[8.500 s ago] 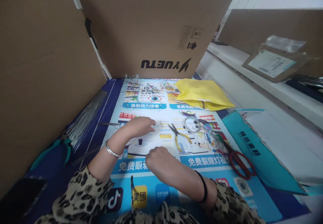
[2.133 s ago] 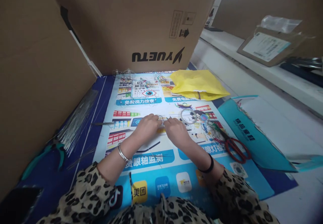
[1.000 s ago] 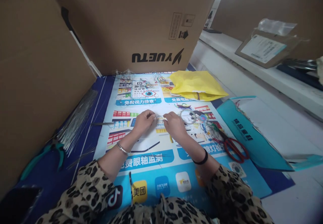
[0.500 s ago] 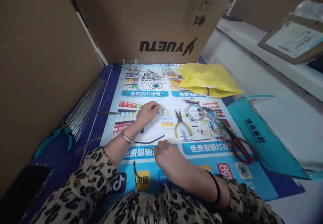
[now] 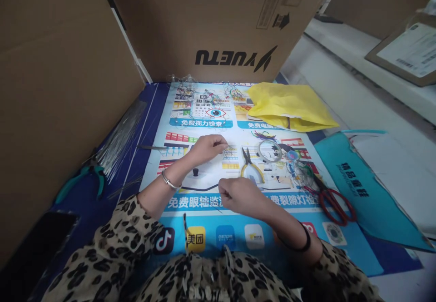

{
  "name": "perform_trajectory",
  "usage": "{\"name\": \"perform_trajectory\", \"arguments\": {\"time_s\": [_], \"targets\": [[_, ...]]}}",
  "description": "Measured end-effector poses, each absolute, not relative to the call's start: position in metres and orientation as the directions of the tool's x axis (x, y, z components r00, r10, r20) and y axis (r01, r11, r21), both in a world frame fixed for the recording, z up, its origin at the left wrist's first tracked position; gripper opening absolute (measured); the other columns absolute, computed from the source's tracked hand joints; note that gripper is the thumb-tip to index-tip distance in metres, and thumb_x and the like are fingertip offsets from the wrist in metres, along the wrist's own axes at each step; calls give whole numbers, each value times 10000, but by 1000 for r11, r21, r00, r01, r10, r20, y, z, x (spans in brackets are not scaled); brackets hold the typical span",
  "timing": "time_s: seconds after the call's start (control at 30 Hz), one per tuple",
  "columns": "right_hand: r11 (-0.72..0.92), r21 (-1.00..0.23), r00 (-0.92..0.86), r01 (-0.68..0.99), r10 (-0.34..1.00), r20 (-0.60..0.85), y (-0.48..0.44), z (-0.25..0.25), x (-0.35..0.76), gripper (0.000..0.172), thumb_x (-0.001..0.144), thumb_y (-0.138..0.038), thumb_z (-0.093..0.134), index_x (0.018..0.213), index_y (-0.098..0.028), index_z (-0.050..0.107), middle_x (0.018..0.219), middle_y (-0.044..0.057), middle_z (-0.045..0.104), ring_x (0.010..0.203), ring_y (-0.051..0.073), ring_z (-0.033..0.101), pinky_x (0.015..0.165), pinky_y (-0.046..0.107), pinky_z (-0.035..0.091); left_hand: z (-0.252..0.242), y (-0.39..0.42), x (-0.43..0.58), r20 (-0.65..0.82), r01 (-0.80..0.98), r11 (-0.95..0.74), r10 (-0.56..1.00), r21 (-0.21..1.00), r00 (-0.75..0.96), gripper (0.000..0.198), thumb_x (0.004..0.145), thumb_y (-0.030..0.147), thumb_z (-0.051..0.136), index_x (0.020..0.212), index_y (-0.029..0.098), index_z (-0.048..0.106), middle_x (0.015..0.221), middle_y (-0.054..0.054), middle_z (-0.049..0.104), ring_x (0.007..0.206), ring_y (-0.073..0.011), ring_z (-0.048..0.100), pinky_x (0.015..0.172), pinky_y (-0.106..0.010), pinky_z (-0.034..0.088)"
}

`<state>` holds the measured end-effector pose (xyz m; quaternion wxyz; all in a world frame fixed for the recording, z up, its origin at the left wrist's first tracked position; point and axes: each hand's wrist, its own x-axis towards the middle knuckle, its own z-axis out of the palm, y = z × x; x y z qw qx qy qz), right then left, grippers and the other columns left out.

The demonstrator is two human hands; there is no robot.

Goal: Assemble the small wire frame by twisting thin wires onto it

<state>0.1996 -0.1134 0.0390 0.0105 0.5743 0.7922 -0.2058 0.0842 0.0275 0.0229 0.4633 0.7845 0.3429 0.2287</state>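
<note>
My left hand (image 5: pixel 207 147) rests on the printed poster (image 5: pixel 204 243), its fingers pinched together on a thin wire that is barely visible. My right hand (image 5: pixel 240 195) hovers nearer to me, fingers curled in a pinch on something I cannot make out. Yellow-handled pliers (image 5: pixel 250 165) lie just beyond my right hand. A small coil of wire (image 5: pixel 269 151) sits to their right, beside a tangle of coloured bits (image 5: pixel 296 168).
Red scissors (image 5: pixel 332 200) lie at the right. A yellow bag (image 5: pixel 291 111) and a teal bag (image 5: pixel 357 188) lie beyond. A bundle of thin wires (image 5: pixel 119 141) and teal pliers (image 5: pixel 83 179) are on the left. Cardboard boxes (image 5: pixel 221 25) wall in the back and left.
My right hand let go near the left hand and drew back toward me, leaving the yellow pliers uncovered. The left hand stayed pinched near the poster's middle. The view dipped slightly.
</note>
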Motion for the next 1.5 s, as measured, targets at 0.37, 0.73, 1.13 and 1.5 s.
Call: {"name": "perform_trajectory", "arguments": {"time_s": [0.37,0.73,1.13,1.5], "targets": [[73,-306,-108,949,989,-99,-90,34,244,149,737,-132,445,780,-199,571,677,-17,594,627,114,513,543,216,273,42,2,79,23,367,-751,452,548,892,175,723,120,562,574,203,604,605,-4,618,595,-168,574,565,-243,330],[28,-51,-30,998,999,-40,-90,28,238,206,828,-72,422,858,-151,610,863,105,606,845,206,538,659,269,352,31,-4,90,120,414,-908,419,64,900,100,824,119,529,777,169,602,782,-54,606,759,-200,557,640,-288,384],[-25,-194,38,981,997,62,-87,15,234,249,853,-99,384,869,-152,627,876,97,610,859,185,529,747,264,371,30,-12,96,148,442,-897,440,24,885,83,830,151,541,795,159,617,800,-69,564,861,-223,505,707,-331,387],[-82,-707,236,703,964,124,-79,9,244,155,764,-192,478,795,-189,630,765,13,634,753,144,573,715,263,419,18,-9,93,159,543,-669,692,507,704,186,773,83,493,797,181,648,819,-56,585,792,-193,544,676,-287,410]]}}
